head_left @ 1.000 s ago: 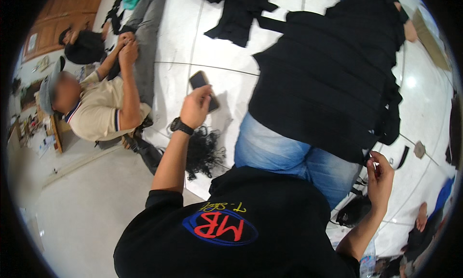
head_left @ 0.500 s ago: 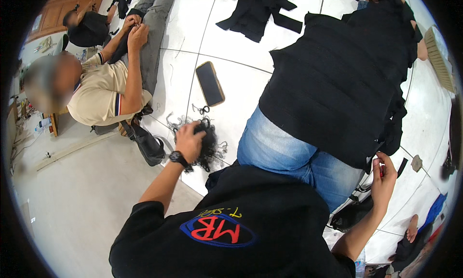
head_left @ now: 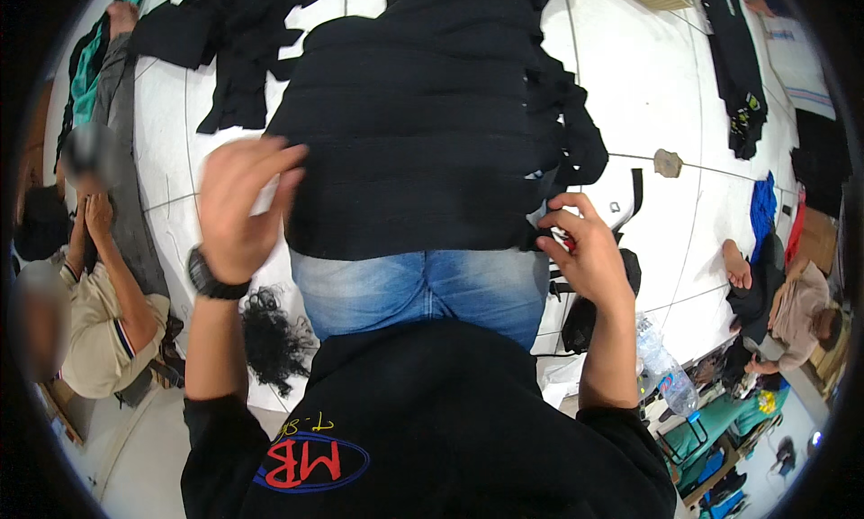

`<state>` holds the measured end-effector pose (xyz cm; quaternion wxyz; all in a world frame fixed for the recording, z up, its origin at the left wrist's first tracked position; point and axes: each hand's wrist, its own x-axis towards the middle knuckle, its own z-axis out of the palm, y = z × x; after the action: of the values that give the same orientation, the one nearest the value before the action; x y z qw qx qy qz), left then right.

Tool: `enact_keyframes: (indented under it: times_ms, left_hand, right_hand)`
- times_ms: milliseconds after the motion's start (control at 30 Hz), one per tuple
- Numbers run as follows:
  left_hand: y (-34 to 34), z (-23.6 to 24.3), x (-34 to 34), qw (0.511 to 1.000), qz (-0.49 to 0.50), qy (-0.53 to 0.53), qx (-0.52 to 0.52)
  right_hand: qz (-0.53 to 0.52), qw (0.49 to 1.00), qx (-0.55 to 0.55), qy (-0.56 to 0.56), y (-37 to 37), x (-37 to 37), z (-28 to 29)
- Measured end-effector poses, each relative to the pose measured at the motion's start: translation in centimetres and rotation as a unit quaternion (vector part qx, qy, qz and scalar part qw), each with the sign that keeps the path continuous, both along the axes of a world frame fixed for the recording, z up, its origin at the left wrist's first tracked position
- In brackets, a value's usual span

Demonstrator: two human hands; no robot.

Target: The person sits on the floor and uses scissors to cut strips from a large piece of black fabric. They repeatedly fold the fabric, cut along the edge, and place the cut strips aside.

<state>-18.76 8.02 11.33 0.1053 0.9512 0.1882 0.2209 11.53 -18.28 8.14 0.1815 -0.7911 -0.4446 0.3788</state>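
Observation:
A wide piece of black fabric [head_left: 414, 141] lies spread over my outstretched legs in blue jeans [head_left: 414, 294]. My left hand [head_left: 245, 208] is raised over the fabric's left edge, blurred by motion. Its thumb and fingers are apart and nothing shows in them. At the fabric's lower right corner, my right hand [head_left: 587, 253] has its fingers bent round a small red object [head_left: 568, 243], mostly hidden, its kind unclear. The fingertips are close to the fabric's ragged right edge. On the floor below my left wrist sits a pile of curly black thread scraps [head_left: 274, 339].
Black cloth pieces [head_left: 238, 51] lie on the white tiles at the upper left. A co-worker in a beige shirt [head_left: 103, 334] sits at left, another person [head_left: 796, 316] at far right. Right of me are a stone-like lump [head_left: 668, 163], a black bag [head_left: 589, 325] and a plastic bottle [head_left: 666, 375].
My left hand has left the thread pile and moved up to the fabric's left edge. My view has turned right, and the phone no longer shows. The right hand stays at the fabric's corner.

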Motion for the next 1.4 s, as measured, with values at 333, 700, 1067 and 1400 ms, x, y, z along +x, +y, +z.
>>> enact_keyframes:
  times_ms: [333,700,1067,1400]
  left_hand:
    - [2.8,0.4,14.1,0.97,-0.213,0.09,0.078]
    - [13.7,9.7,11.0,0.821,-0.325,0.226,0.412]
    - [18.3,13.2,6.8,0.791,-0.304,0.256,0.465]
    - [15.4,1.7,-10.7,0.904,0.043,0.426,0.017]
  right_hand:
    - [-0.055,0.996,0.073,0.025,-1.9,-1.2,-0.2]
    - [-0.092,0.988,0.116,-0.044,1.9,-2.2,-0.4]
    - [-0.143,0.97,0.133,0.144,2.4,-3.6,-0.8]
    - [-0.121,0.956,0.162,0.214,4.9,-5.0,-1.7]
